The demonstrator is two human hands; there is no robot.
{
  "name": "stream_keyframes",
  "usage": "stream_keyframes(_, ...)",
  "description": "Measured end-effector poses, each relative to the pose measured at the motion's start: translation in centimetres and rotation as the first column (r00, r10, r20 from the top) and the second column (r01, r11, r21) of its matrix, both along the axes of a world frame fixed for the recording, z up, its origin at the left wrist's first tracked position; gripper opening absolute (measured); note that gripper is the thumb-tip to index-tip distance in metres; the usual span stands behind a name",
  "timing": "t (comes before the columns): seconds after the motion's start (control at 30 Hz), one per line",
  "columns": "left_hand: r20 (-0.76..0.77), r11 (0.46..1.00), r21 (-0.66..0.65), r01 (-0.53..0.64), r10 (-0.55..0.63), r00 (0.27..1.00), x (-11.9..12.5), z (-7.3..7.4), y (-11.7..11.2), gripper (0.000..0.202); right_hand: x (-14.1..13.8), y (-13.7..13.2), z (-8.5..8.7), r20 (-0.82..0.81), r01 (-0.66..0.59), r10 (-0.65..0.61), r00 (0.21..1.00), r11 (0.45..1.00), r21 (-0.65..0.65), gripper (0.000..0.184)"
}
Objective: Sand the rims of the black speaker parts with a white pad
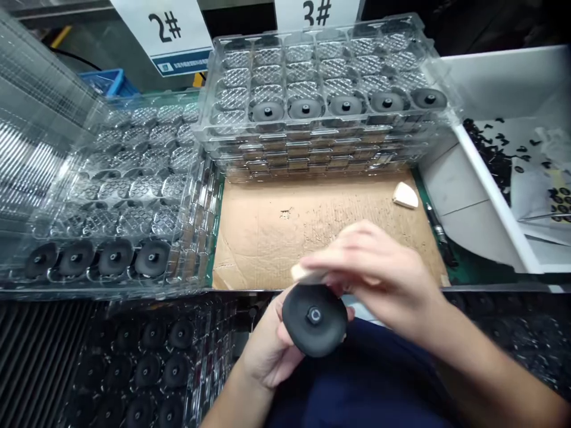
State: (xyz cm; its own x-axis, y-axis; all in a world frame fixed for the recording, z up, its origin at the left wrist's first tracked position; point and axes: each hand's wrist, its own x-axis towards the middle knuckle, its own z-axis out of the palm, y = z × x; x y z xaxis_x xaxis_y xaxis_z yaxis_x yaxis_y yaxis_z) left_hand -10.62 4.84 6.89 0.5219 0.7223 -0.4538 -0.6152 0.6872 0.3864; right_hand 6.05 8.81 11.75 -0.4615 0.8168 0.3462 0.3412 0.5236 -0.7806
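Observation:
My left hand (pixel 279 342) is closed around a round black dish-shaped part (pixel 312 339) with a small raised hub at its centre. The part is tilted so that its hub side faces me, below the front edge of the cardboard. My right hand (pixel 370 267) is above it, slightly blurred, with fingers closed on a small cream pad (pixel 300 272) whose greyish underside meets the part's upper rim. Some right fingertips are hidden behind the part. A similar white wedge-shaped pad (pixel 405 195) lies on the cardboard (pixel 259 223) beyond my right hand.
A stack of clear trays (pixel 312 128) stands at the back, with several black parts in its front row. Another clear tray (pixel 178 226) with black parts is on the left. At right is a white bin (pixel 491 196) with small black pieces; a black pen-like tool (pixel 439 232) lies beside it.

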Motion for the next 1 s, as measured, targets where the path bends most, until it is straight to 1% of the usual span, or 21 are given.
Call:
stream_keyframes(0.03,0.076,1.000,0.011,0.002,-0.003,0.997,-0.1,0.1,-0.1,0.044,0.5,0.2,-0.9,-0.019,0.065,-0.067,0.998,0.993,-0.095,0.020)
stream_keyframes(0.07,0.151,1.000,0.024,0.000,-0.004,0.988,-0.3,0.1,-0.1,0.044,1.0,0.2,-2.0,-0.019,0.119,-0.125,0.992,0.973,-0.200,0.020)
stream_keyframes(0.13,0.252,0.999,0.046,-0.012,0.000,0.968,-0.5,0.0,-0.2,0.044,2.0,-0.1,-4.9,0.046,0.202,-0.198,0.979,0.915,-0.348,0.024)
stream_keyframes(0.2,0.283,0.997,0.069,-0.030,0.010,0.959,-0.7,-0.3,-0.2,0.047,2.6,-0.8,-8.2,0.168,0.299,-0.252,0.953,0.873,-0.386,0.030)
stream_keyframes(0.27,0.300,0.996,0.083,-0.043,0.017,0.954,-0.7,-0.5,-0.2,0.055,2.9,-1.7,-11.1,0.277,0.405,-0.320,0.906,0.846,-0.347,0.030)
stream_keyframes(0.3,0.298,0.995,0.085,-0.049,0.021,0.954,-0.7,-0.5,-0.2,0.059,3.0,-2.2,-12.1,0.313,0.446,-0.351,0.883,0.834,-0.324,0.029)
stream_keyframes(0.33,0.290,0.995,0.083,-0.053,0.027,0.957,-0.7,-0.6,-0.1,0.061,3.0,-2.7,-12.9,0.338,0.476,-0.373,0.864,0.823,-0.309,0.029)
stream_keyframes(0.4,0.263,0.995,0.073,-0.063,0.042,0.964,-0.6,-0.6,-0.2,0.060,3.1,-3.7,-13.8,0.382,0.515,-0.398,0.834,0.810,-0.280,0.031)
stream_keyframes(0.5,0.223,0.995,0.051,-0.091,0.078,0.972,-0.4,-0.4,-0.2,0.057,3.0,-4.8,-14.2,0.421,0.526,-0.398,0.815,0.812,-0.253,0.038)
stream_keyframes(0.57,0.189,0.993,0.033,-0.112,0.104,0.976,0.0,-0.2,-0.2,0.056,3.1,-4.9,-14.4,0.434,0.533,-0.402,0.806,0.812,-0.238,0.041)
stream_keyframes(0.63,0.147,0.990,0.023,-0.138,0.133,0.980,0.4,0.1,-0.2,0.056,3.3,-4.2,-14.1,0.432,0.538,-0.411,0.803,0.812,-0.227,0.039)
stream_keyframes(0.67,0.125,0.989,0.020,-0.150,0.146,0.981,0.7,0.2,-0.2,0.056,3.4,-3.7,-13.6,0.421,0.533,-0.411,0.808,0.815,-0.227,0.037)
stream_keyframes(0.7,0.105,0.987,0.018,-0.160,0.157,0.982,0.9,0.4,-0.2,0.056,3.4,-3.2,-12.7,0.407,0.524,-0.407,0.817,0.819,-0.233,0.035)
stream_keyframes(0.73,0.082,0.986,0.014,-0.167,0.165,0.983,1.1,0.5,-0.2,0.055,3.3,-2.8,-11.4,0.382,0.515,-0.409,0.829,0.824,-0.235,0.033)
stream_keyframes(0.8,0.032,0.982,0.015,-0.186,0.185,0.982,1.6,0.6,-0.3,0.055,2.6,-2.4,-7.9,0.304,0.489,-0.418,0.856,0.845,-0.216,0.030)
stream_keyframes(0.83,0.004,0.980,0.026,-0.198,0.198,0.980,1.8,0.7,-0.4,0.056,2.1,-2.5,-5.9,0.212,0.482,-0.448,0.868,0.863,-0.149,0.028)
stream_keyframes(0.87,-0.028,0.977,0.043,-0.210,0.211,0.977,1.9,0.7,-0.5,0.057,1.5,-2.7,-4.0,0.132,0.449,-0.439,0.889,0.891,-0.065,0.027)
stream_keyframes(0.9,-0.064,0.974,0.063,-0.219,0.223,0.973,2.1,0.6,-0.5,0.058,0.9,-3.0,-2.3,0.075,0.380,-0.382,0.921,0.924,0.035,0.027)
stream_keyframes(0.93,-0.096,0.971,0.084,-0.226,0.233,0.968,2.2,0.6,-0.6,0.058,0.4,-3.3,-0.9,0.036,0.282,-0.285,0.958,0.956,0.081,0.026)
stream_keyframes(0.97,-0.124,0.967,0.104,-0.231,0.243,0.962,2.3,0.6,-0.7,0.057,-0.1,-3.6,0.1,0.026,0.187,-0.189,0.982,0.979,0.084,0.025)
stream_keyframes(1.0,-0.148,0.963,0.119,-0.242,0.258,0.955,2.4,0.6,-0.7,0.056,-0.4,-3.7,0.7,0.033,0.094,-0.095,0.995,0.995,0.044,0.024)
